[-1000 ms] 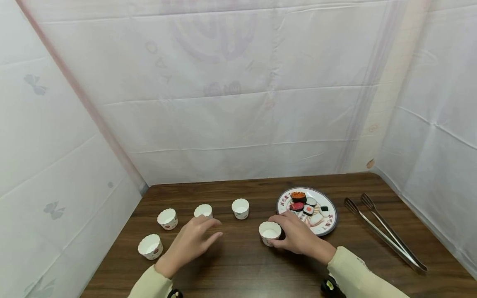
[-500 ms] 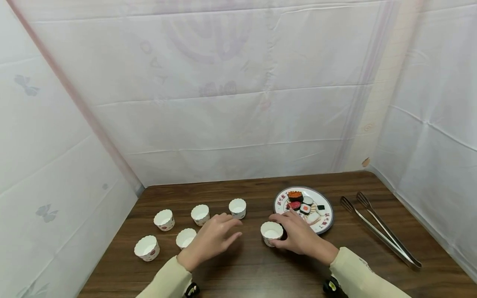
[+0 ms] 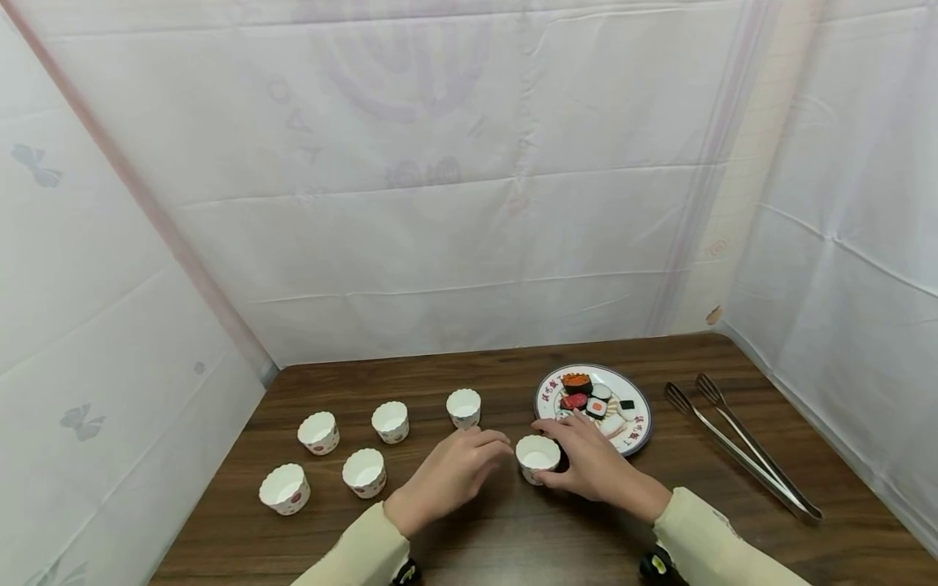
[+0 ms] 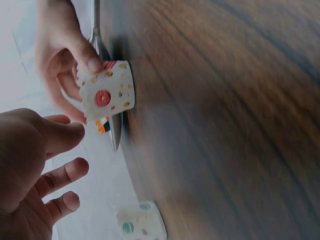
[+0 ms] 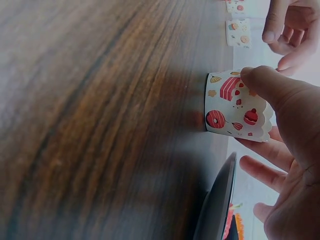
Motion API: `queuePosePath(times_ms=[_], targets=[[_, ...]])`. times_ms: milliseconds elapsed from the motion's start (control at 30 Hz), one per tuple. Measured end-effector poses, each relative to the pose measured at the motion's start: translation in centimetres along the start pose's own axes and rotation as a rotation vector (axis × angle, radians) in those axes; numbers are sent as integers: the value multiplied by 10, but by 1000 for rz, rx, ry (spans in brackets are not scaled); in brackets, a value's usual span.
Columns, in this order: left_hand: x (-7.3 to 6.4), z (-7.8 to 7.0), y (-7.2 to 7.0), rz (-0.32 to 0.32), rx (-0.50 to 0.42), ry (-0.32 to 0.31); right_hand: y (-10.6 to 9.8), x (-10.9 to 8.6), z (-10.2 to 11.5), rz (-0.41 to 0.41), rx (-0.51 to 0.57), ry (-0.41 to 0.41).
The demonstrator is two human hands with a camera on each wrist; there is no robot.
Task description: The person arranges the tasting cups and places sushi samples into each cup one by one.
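My right hand (image 3: 595, 465) holds a white paper baking cup (image 3: 537, 457) between thumb and fingers. The cup has a scalloped rim and stands upright on the table. In the right wrist view, my thumb lies on the side of the baking cup (image 5: 235, 105), which is printed with red cakes and donuts. My left hand (image 3: 453, 474) hovers just to the left of that cup, fingers loosely bent and holding nothing. In the left wrist view, the fingers of my left hand (image 4: 25, 160) are apart from the cup. Behind it stands another cup (image 3: 464, 407).
More white baking cups stand to the left, among them a near one (image 3: 285, 490) and a middle one (image 3: 364, 474). A white plate (image 3: 621, 389) with several sushi pieces is behind my right hand. Metal tongs (image 3: 795, 496) lie at the right. White cloth (image 3: 403, 203) surrounds the table (image 3: 506, 541).
My left hand has moved right, from among the left cups to beside the held cup. A cup it covered is now visible. My right hand keeps its hold on the cup.
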State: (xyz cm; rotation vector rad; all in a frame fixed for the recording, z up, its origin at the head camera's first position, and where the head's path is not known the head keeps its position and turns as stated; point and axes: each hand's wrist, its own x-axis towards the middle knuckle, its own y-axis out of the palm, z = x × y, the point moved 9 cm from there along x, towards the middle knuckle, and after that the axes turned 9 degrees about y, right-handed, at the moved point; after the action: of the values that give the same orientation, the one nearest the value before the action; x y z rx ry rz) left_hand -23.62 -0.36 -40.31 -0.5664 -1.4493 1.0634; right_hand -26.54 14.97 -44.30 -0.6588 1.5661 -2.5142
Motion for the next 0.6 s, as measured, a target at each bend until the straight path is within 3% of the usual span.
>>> queuePosePath(times_ms=[267,600], targets=[[10,-8,14,17,17,22,-2,-3,-1,-8,-17,6],[18,-14,21,41,12,40,-3,-5,-4,-14,-24,0]])
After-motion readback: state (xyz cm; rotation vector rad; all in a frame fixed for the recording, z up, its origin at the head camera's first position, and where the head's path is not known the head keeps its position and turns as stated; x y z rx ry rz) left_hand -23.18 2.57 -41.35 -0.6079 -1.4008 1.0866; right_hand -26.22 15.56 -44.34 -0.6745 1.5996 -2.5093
